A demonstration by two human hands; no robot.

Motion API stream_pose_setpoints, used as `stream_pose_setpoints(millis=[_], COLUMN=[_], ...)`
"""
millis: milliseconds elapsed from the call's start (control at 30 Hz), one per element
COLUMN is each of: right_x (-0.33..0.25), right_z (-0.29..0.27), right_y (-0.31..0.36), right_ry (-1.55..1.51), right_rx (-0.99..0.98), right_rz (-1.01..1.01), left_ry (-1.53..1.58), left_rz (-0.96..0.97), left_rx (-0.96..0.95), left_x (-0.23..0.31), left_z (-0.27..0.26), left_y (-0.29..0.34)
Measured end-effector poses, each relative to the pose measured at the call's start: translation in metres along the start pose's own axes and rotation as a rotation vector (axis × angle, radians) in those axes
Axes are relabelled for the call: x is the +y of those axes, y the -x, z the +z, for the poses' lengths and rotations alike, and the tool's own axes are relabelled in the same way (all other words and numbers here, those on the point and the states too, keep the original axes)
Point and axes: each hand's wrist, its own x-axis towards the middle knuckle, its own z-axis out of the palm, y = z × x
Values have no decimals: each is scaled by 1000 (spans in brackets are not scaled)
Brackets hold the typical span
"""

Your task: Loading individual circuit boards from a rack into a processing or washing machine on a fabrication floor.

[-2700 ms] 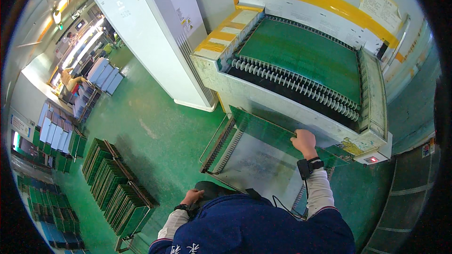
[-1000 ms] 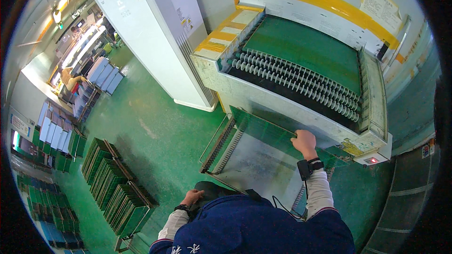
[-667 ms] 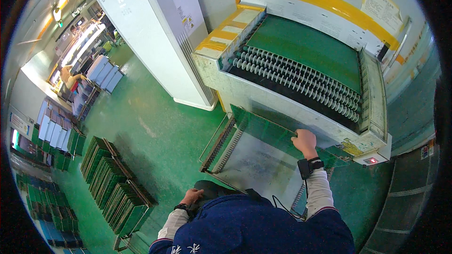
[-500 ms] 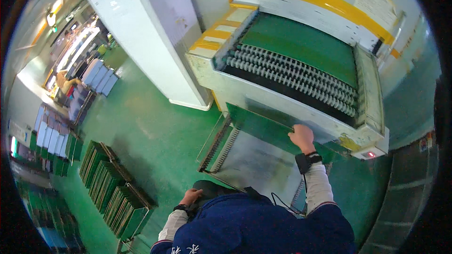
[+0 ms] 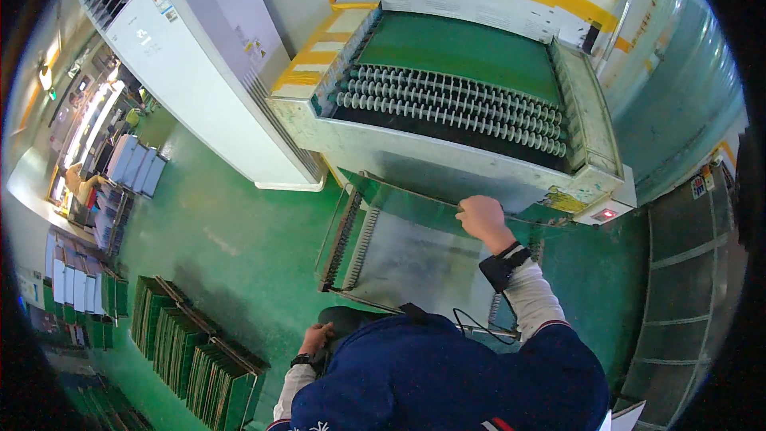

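My right hand (image 5: 481,218) is closed on the top edge of a green circuit board (image 5: 415,204) that stands upright at the back of a slotted metal rack (image 5: 351,237), just below the outlet of a roller conveyor machine (image 5: 447,112). A black wristband sits on that wrist. Low down by my body, my left hand (image 5: 315,341) rests on a dark rounded object (image 5: 345,320); whether it grips it cannot be told. A large green panel (image 5: 463,52) lies on the conveyor's rollers.
A tall white cabinet unit (image 5: 199,72) stands left of the machine. Racks of green boards (image 5: 199,355) stand on the green floor at lower left, with more stacks (image 5: 128,172) further left. Grey steps (image 5: 686,287) lie to the right.
The view has tilted down and shifted, so the machine sits higher in the picture. My right hand stays on the board's edge; my left hand has not moved.
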Motion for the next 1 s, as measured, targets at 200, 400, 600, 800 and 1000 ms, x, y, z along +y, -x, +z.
stream_pose_setpoints(millis=[200,400,600,800,1000], right_x=[-26,-9,9,36,-33], right_z=[-103,-169,-165,-102,-78], right_y=[25,51,56,51,40], right_ry=[22,-64,-1358,-1177,-2057], right_rx=[138,357,814,752,296], right_rz=[-24,-9,188,3,39], left_ry=[-69,14,-3,4,-24], left_rz=[-37,-72,-34,13,18], left_rx=[32,9,17,4,36], left_x=[6,10,12,0,-15], left_z=[-5,-3,3,0,-4], left_y=[2,11,4,-5,-16])
